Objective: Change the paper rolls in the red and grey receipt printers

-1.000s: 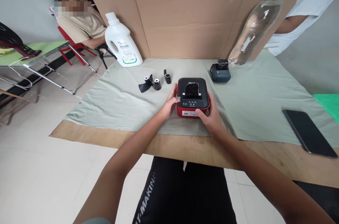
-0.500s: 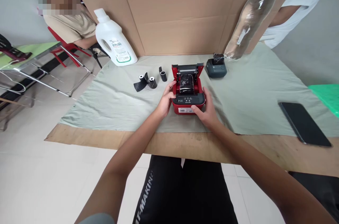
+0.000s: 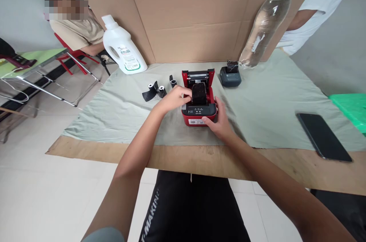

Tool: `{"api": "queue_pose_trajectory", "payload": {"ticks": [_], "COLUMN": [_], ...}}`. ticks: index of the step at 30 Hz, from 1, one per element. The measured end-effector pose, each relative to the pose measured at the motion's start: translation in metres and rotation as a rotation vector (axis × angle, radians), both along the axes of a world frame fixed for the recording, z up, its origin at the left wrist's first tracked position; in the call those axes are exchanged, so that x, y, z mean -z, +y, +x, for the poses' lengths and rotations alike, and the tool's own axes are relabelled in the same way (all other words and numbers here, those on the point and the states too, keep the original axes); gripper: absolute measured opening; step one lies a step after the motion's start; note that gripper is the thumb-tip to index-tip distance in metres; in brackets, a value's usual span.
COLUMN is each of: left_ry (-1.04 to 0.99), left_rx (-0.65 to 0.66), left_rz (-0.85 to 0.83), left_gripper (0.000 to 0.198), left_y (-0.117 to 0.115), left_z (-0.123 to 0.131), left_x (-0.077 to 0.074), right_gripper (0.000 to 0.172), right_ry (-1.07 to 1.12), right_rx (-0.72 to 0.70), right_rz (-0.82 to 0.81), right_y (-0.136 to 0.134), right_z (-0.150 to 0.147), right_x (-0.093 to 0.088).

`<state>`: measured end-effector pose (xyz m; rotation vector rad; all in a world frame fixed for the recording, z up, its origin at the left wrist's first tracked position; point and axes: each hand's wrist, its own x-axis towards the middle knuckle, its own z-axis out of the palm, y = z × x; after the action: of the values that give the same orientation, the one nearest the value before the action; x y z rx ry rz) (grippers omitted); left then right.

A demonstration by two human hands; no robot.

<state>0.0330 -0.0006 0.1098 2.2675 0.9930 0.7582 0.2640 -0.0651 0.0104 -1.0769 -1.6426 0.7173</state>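
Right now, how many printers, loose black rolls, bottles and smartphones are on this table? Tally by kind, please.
Printers: 2 (open red printer, dark compact printer)
Loose black rolls: 3 (left roll, middle roll, right roll)
Bottles: 2 (white handled bottle, clear plastic bottle)
Smartphone: 1
Total: 8

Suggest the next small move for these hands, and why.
Perhaps lift the black roll gently with the left hand: the red printer has its lid open, that hand is at the roll's left edge, and the right hand holds the printer's side.

Left fingers [image 3: 185, 91] curled, right fingers [image 3: 219, 105] apart from thumb [image 3: 207, 120].
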Motion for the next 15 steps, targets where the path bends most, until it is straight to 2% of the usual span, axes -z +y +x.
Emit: {"api": "queue_pose_trajectory", "payload": {"ticks": [2,5,8,10,13,15], "left_ry": [0.096,0.257,0.316,0.298,0.328,0.374], "left_rx": [0.120,0.104,-0.024,-0.054,-0.034,-0.016], "left_rz": [-0.077,-0.078,0.109,0.182,0.155,0.119], "left_gripper": [0.020,0.014,0.010,0.015,0.021,0.017], "left_y": [0.011,0.020,0.024,0.025,0.029,0.031], "left_z": [0.004,0.014,0.023,0.025,0.023,0.023], "left_x": [-0.013,-0.019,-0.012,-0.005,0.001,0.001], "right_gripper": [0.099,0.102,0.102,0.098,0.091,0.089], "right_ry": [0.001,-0.010,-0.033,-0.041,-0.054,-0.059], "right_rx": [-0.006,-0.013,-0.012,-0.012,-0.020,-0.027], "right_rz": [-0.005,-0.026,-0.036,-0.020,-0.001,0.008], "right_y": [0.000,0.000,0.000,-0.001,-0.002,-0.002], "right_z": [0.001,0.002,0.003,0.003,0.002,0.003], "right_x": [0.000,-0.001,-0.003,-0.005,-0.008,-0.009]}}
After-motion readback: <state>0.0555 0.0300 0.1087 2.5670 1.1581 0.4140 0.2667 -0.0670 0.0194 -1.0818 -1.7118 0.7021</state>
